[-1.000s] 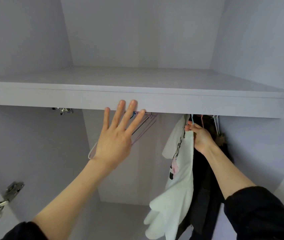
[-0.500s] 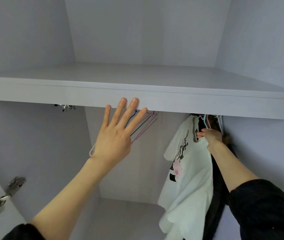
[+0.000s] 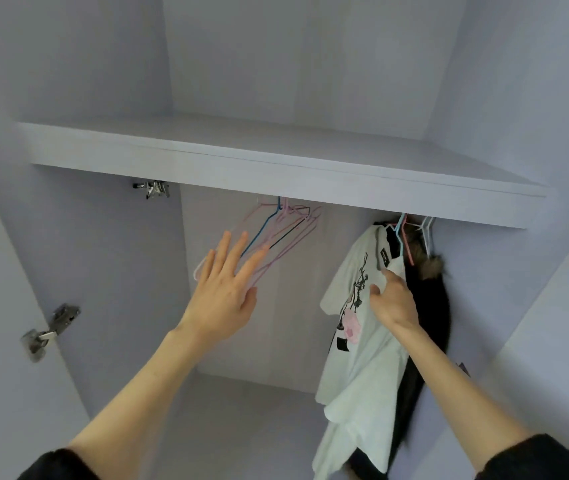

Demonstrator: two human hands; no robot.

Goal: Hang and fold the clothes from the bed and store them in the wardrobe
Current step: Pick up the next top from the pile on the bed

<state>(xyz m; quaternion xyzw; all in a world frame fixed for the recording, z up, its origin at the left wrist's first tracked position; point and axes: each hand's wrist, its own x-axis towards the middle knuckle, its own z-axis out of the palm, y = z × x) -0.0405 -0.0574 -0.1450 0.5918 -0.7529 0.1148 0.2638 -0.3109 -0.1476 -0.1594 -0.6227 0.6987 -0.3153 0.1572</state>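
Now we have the white T-shirt hanging under the shelf, at its right end, beside a dark fur-trimmed coat; our right hand pinches the shirt's cloth near the collar; our left hand is spread flat, gripping nothing, below the shelf's middle, just in front of the empty hangers; these slant down-left toward that palm, so the left hand seems nearer for the next hanger.

Soft, even daylight, cool and a bit dim, no glare. Under the shelf it darkens gently. Wide-angle bend curves the edges. The hinge and dark coat smear slightly with motion blur.
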